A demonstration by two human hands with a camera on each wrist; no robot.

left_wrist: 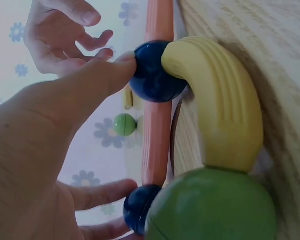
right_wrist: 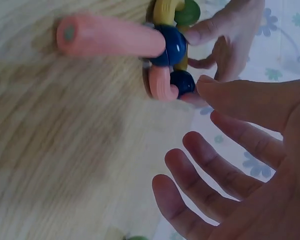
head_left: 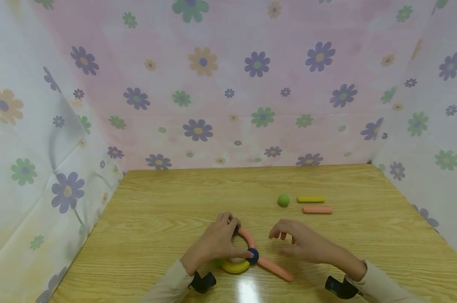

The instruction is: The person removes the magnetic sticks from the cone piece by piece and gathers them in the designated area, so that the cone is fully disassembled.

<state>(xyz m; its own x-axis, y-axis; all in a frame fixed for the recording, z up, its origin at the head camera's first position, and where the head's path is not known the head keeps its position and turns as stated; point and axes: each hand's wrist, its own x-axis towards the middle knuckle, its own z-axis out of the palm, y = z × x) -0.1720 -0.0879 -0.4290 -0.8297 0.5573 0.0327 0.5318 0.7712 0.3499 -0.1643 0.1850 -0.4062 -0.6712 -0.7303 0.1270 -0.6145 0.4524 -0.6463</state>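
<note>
My left hand grips a toy ring on the table near the front edge. Its thumb presses one dark blue ball and its fingers reach a second blue ball. The ring joins a curved pink piece, a curved yellow piece and a green ball. A straight pink rod sticks out from the thumb-side blue ball toward the right. My right hand hovers just right of the ring, fingers spread and relaxed, holding nothing.
Farther back right on the wooden table lie a loose green ball, a yellow stick and a pink stick. Flowered cloth walls close in the back and both sides.
</note>
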